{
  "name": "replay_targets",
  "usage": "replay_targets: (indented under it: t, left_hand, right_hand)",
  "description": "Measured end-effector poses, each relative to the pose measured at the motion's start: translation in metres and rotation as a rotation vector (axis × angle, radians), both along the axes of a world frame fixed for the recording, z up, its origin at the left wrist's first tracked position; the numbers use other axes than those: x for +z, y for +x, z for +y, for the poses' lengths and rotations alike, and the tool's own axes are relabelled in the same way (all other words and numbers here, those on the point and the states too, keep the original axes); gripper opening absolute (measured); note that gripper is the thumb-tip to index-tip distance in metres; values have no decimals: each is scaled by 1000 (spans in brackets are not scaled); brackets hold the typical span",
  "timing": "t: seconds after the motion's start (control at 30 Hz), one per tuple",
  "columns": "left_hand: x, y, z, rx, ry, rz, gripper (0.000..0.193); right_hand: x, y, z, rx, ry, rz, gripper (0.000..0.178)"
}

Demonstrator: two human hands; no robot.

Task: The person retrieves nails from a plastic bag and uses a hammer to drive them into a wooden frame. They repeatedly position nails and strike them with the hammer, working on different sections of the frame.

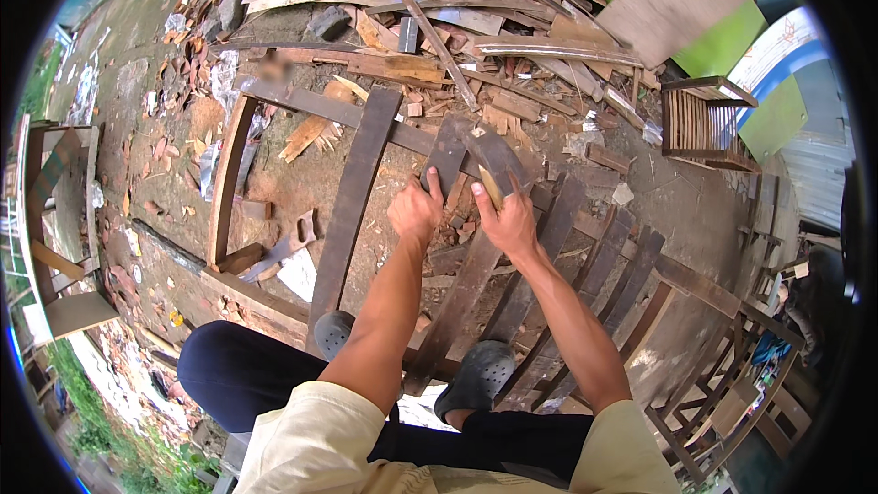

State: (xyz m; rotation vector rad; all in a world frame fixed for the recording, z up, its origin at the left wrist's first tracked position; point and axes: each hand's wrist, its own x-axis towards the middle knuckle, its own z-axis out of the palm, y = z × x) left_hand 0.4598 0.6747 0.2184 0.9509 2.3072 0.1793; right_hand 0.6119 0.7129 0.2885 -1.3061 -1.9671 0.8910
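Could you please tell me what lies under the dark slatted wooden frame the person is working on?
Between the slats of the frame reddish dirt ground shows, with wood chips and a handsaw. Both grey shoes stand on its near end. Whatever lies directly beneath each slat is covered.

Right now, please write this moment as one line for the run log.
left hand: grips dark slat | right hand: holds wooden handle | wooden frame: on ground

The slatted frame (366, 165) at the centre is dark, weathered, matt wood, rough-grained. The scrap pile (439, 9) along the top is paler, splintery timber. Grey clogs (477, 375) near the bottom look like matt rubbery plastic. The ground (174, 174) is dusty, rough earth.
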Motion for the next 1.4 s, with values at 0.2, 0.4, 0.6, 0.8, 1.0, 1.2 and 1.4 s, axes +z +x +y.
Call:
replay_targets:
  t: [0.2,0.4,0.6,0.8,1.0,1.2,1.4]
  left_hand:
    - [4,3,3,1,-45,-24,65]
    - [4,1,3,-7,-24,-9,67]
    - [-1,1,2,-6,-24,-25,68]
    - [-2,-1,2,-8,-8,-21,68]
    - [1,0,2,-3,-4,-23,68]
    - [0,1,-1,-41,-41,-48,70]
    - [-1,-6,-3,-22,-21,-65,68]
  right_hand:
    - [3,1,10,71,-377,-327,38]
    - [14,-4,4,8,-87,5,37]
    - [4,7,8,15,-321,-349,35]
    - [11,-1,-1,44,-59,-95,31]
    - [13,-6,8,30,-302,-321,31]
    - [8,-4,-3,28,-9,-68,31]
    - [20,-9,-4,-63,-301,-342,33]
